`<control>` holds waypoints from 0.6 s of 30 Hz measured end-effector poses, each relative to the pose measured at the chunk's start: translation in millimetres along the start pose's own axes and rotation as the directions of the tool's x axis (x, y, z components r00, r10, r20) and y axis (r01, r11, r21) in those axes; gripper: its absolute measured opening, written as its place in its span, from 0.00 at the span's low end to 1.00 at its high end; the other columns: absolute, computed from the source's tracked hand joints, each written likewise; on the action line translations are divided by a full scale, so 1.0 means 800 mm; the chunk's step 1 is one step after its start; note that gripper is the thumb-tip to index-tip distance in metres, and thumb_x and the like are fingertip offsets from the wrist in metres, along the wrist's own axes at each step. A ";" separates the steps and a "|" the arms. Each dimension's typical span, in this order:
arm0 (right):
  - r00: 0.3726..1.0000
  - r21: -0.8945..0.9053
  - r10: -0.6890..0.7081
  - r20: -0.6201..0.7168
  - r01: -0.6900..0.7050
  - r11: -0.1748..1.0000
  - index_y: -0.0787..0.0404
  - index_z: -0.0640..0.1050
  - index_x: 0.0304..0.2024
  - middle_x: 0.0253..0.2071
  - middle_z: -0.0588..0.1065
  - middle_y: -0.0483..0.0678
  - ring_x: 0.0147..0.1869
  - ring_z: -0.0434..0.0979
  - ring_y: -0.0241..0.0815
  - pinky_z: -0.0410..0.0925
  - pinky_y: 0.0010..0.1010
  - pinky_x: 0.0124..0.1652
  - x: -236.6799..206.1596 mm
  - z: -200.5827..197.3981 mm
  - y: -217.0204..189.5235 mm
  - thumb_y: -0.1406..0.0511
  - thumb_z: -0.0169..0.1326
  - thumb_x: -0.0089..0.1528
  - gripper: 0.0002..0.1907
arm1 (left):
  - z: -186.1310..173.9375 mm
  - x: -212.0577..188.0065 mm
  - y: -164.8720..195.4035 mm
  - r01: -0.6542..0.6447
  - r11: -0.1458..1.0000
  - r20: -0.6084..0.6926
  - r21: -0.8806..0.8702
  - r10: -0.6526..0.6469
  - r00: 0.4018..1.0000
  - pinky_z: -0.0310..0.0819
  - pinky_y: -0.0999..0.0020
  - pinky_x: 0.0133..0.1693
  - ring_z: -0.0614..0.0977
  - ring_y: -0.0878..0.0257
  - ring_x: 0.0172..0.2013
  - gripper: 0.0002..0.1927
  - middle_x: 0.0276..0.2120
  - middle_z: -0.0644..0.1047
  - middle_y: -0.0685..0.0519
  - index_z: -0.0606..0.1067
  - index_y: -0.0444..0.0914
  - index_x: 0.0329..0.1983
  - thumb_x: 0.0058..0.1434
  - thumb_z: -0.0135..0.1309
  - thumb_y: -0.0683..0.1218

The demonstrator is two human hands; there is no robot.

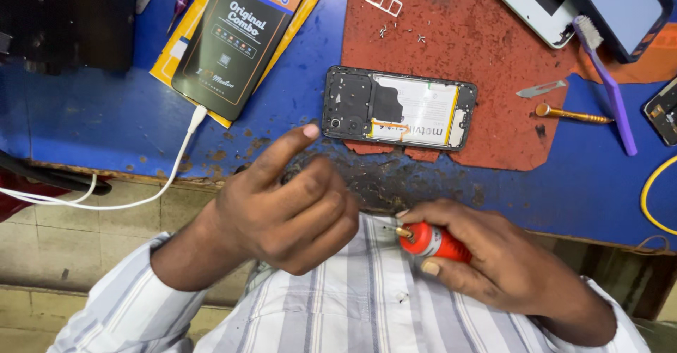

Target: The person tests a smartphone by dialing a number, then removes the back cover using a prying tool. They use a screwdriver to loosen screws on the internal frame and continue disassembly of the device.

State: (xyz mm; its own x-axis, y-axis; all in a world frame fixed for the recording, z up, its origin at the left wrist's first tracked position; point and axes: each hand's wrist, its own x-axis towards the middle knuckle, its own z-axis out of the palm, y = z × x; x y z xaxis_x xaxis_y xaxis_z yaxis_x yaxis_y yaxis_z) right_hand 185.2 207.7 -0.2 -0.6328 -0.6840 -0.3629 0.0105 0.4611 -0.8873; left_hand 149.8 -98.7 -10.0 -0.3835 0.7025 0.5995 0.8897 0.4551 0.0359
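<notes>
In the head view, the left hand is seen at about seven o'clock of the frame centre, loosely curled with the index finger stretched out towards one o'clock and nothing gripped in it. The right hand is found at about four o'clock, closed around a red-handled screwdriver with a brass collar, whose tip is pointed to nine o'clock, towards the left hand; the tip itself is too fine to be made out clearly. Both hands are held above a grey-and-white striped shirt, just off the near edge of a worn blue workbench. At twelve o'clock of the hands, an opened black smartphone with its back cover removed and a white battery exposed is laid flat, partly on a rust-red rubber mat, well apart from both hands. At eleven o'clock, a black phone-shaped display package is rested on a yellow envelope, with a white cable plugged in at its lower end. At two o'clock, a purple toothbrush, a brass-coloured pin tool and a small metal blade are laid near the mat's edge. Tiny screws and a small white card tray are scattered on the mat at twelve o'clock.
</notes>
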 end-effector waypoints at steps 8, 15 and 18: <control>0.988 -0.042 -0.048 0.149 0.055 0.998 0.58 0.73 0.61 0.54 0.79 0.50 0.55 0.82 0.50 0.73 0.39 0.52 -0.015 0.011 0.003 0.52 0.54 0.66 0.26 | -0.025 0.000 0.004 -0.197 0.979 -0.065 0.045 0.199 0.978 0.75 0.59 0.43 0.70 0.62 0.26 0.06 0.20 0.65 0.55 0.73 0.36 0.23 0.56 0.52 0.39; 0.987 -0.033 0.129 -0.100 -0.133 0.991 0.60 0.74 0.58 0.50 0.79 0.48 0.51 0.82 0.45 0.76 0.36 0.49 -0.042 -0.015 0.032 0.61 0.58 0.56 0.27 | -0.080 0.005 -0.002 0.231 0.968 -0.018 0.101 -0.230 0.973 0.77 0.59 0.41 0.76 0.54 0.29 0.02 0.24 0.73 0.49 0.77 0.33 0.30 0.55 0.56 0.33; 0.920 0.107 0.137 -0.368 -0.104 0.989 0.66 0.72 0.58 0.49 0.80 0.52 0.49 0.82 0.43 0.74 0.31 0.50 -0.056 -0.015 0.048 0.66 0.64 0.54 0.30 | -0.092 0.008 -0.009 0.503 0.850 -0.053 0.158 -0.502 0.864 0.75 0.58 0.42 0.81 0.46 0.36 0.09 0.31 0.79 0.42 0.81 0.28 0.40 0.59 0.56 0.28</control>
State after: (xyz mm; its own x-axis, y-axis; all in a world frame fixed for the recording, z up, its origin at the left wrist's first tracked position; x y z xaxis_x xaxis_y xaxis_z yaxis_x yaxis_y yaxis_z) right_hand 204.5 263.0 -14.4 -0.8654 -0.3580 -0.3506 0.1595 0.4666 -0.8700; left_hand 159.7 -137.8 52.1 -0.7644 0.3495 0.5418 0.5239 0.8265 0.2060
